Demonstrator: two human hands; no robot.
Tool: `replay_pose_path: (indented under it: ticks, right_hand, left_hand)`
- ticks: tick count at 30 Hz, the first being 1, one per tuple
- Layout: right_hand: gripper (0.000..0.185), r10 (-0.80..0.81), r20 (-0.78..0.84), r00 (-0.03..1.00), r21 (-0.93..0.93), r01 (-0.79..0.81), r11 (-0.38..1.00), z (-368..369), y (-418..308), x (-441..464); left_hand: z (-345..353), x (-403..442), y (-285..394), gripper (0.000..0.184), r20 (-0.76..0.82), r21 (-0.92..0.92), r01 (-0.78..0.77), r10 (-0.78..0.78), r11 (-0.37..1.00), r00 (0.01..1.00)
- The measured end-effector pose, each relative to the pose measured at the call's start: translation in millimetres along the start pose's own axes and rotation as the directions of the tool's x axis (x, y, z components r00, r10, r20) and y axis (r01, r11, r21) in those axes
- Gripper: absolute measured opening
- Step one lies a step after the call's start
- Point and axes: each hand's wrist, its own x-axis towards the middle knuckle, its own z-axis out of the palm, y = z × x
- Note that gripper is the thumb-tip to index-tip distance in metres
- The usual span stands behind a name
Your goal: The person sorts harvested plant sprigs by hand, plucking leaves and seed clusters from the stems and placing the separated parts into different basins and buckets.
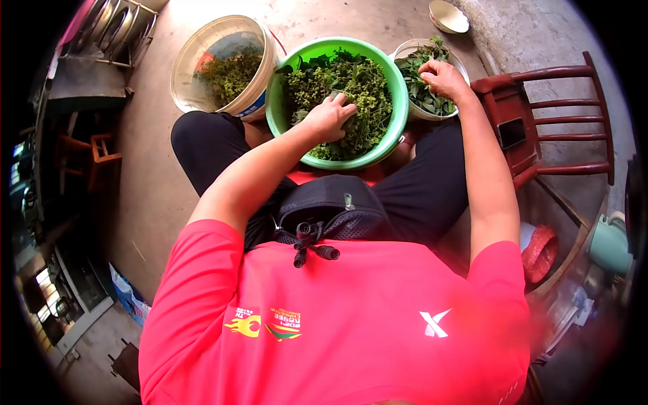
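Observation:
A light green basin (273, 108) between my knees holds a heap of leafy sprigs (368, 101) with small green berry-like clusters. My left hand (329, 118) rests over this heap, its fingers curled; anything inside them is hidden. To the right stands a white bucket (420, 113) filled with loose green leaves (432, 100). Above its near side is my right hand (445, 81), fingers bent and pinched together at the leaves. Left of the basin, a larger, tilted whitish bucket (185, 74) contains more berry-bearing stems (233, 75).
A dark red wooden chair (523, 152) stands close on the right, with a black phone-like object (511, 133) on its seat. Farther off lies a pale bowl (449, 17). A black waist pouch (331, 202) sits on my lap. At the left is a rack (111, 30) of metal lids.

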Motion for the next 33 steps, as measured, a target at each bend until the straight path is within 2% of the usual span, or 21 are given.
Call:
replay_pose_path:
  ticks: [2,5,11,13,19,21,24,27,29,31,32,33]
  right_hand:
    - [0.024,-0.017,-0.014,1.000,0.000,0.017,1.000,-1,-2,-3]
    - [0.027,-0.033,-0.029,0.999,0.011,0.033,0.999,-1,-3,-6]
    - [0.025,-0.034,-0.011,0.999,0.016,0.035,0.999,1,-3,-6]
    - [0.023,-0.040,-0.006,0.999,0.024,0.040,0.999,1,-4,-6]
    - [0.027,-0.033,-0.007,0.999,-0.010,0.033,0.999,1,-6,-6]
    - [0.027,-0.103,-0.035,0.994,-0.021,0.103,0.994,4,-5,-6]
    - [0.026,-0.149,-0.060,0.987,0.036,0.151,0.988,10,-8,-8]
    - [0.024,-0.152,-0.018,0.988,0.084,0.153,0.985,14,-15,-9]
    - [0.023,-0.162,-0.001,0.987,0.105,0.161,0.981,13,-21,-9]
    - [0.022,-0.124,0.008,0.992,0.083,0.123,0.989,15,-20,-10]
    - [0.022,-0.154,-0.021,0.988,0.013,0.154,0.988,16,-17,-8]
    - [0.023,-0.187,-0.042,0.982,-0.059,0.184,0.981,17,-19,-9]
  left_hand:
    - [8,-4,-10,0.046,-0.156,-0.120,-0.105,0.085,0.987,0.984]
    - [-11,-19,1,0.040,-0.197,-0.190,-0.128,0.090,0.973,0.976]
    - [-38,-40,4,0.040,-0.365,-0.338,-0.150,0.018,0.929,0.931]
    - [-46,-45,3,0.041,-0.377,-0.347,-0.112,-0.029,0.931,0.926]
    - [-61,-55,10,0.040,-0.469,-0.332,-0.132,-0.042,0.934,0.882]
    - [-68,-59,11,0.039,-0.473,-0.350,-0.121,-0.065,0.929,0.878]
    - [-84,-61,8,0.040,-0.607,-0.356,-0.038,-0.200,0.934,0.769]
    - [-86,-57,-5,0.037,-0.495,-0.383,0.074,-0.273,0.921,0.825]
    - [-76,-53,-23,0.037,-0.281,-0.434,0.178,-0.320,0.883,0.905]
    - [-70,-53,-26,0.034,-0.331,-0.470,0.066,-0.245,0.880,0.911]
    - [-66,-55,-27,0.032,-0.184,-0.658,0.196,-0.408,0.727,0.894]
    - [-79,-59,-14,0.030,0.000,-0.793,0.323,-0.530,0.517,0.848]
